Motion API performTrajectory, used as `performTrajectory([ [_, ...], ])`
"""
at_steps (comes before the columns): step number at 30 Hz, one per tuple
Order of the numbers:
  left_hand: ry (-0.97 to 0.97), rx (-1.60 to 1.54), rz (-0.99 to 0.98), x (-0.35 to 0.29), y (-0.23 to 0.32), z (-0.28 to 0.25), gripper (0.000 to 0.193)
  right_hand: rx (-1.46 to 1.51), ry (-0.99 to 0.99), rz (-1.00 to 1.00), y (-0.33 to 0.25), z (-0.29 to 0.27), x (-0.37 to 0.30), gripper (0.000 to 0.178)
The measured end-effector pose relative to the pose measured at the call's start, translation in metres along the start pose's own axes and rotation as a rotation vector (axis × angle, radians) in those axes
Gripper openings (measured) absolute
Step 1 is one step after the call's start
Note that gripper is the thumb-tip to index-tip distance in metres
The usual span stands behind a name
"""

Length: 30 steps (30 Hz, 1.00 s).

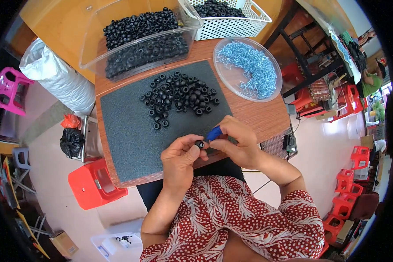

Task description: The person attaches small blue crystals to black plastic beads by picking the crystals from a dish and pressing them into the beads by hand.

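Note:
Just over the table's near edge, my left hand point(182, 159) pinches a small black ring-shaped part point(199, 144) between thumb and fingers, its hollow end facing up and right. My right hand point(238, 142) meets it from the right, thumb and index finger closed close to the part. Bright blue material point(214, 133) covers or sits at its index fingertip; I cannot tell if it is a finger cover or a held piece. Beyond both hands, a loose pile of similar black parts point(183, 94) lies on a dark grey mat point(131, 144).
A clear bin point(85, 54) of black parts stands at the back left, beside a white perforated basket point(231, 29) holding more. Right of the mat is a round clear dish point(277, 83) with tiny light-blue pieces. A red stool point(85, 187) and white sack point(67, 81) stand left.

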State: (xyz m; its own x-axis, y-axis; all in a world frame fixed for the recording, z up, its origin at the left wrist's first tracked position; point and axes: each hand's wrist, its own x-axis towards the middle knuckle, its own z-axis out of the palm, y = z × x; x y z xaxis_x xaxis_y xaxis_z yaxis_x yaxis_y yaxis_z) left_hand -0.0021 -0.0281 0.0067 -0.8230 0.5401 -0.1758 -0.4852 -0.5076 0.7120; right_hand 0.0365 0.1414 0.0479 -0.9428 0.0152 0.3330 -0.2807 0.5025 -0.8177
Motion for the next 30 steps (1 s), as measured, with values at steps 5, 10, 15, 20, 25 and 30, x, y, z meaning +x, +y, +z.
performTrajectory([
  [5, -0.021, -0.14, -0.063, 0.0, -0.001, -0.004, 0.021, -0.089, 0.083, -0.154, -0.004, 0.003, 0.002, 0.017],
  [10, 0.028, -0.049, 0.017, -0.001, 0.001, 0.002, 0.02, -0.157, 0.094, -0.191, -0.002, 0.011, -0.001, 0.023],
  [15, 0.124, 0.074, 0.011, 0.002, 0.003, 0.008, 0.019, -0.185, 0.124, -0.187, 0.004, 0.021, 0.0, 0.023],
  [20, 0.146, 0.408, 0.179, 0.01, -0.002, 0.007, 0.017, -0.183, 0.133, -0.158, 0.016, 0.022, -0.002, 0.02],
  [25, 0.086, 1.24, 0.622, 0.029, 0.005, 0.016, 0.019, 0.768, 0.142, 0.535, 0.026, 0.027, 0.002, 0.012],
  [30, 0.067, 1.601, 0.965, 0.041, 0.006, 0.023, 0.021, 0.91, 0.233, 0.603, 0.032, 0.029, 0.014, 0.007],
])
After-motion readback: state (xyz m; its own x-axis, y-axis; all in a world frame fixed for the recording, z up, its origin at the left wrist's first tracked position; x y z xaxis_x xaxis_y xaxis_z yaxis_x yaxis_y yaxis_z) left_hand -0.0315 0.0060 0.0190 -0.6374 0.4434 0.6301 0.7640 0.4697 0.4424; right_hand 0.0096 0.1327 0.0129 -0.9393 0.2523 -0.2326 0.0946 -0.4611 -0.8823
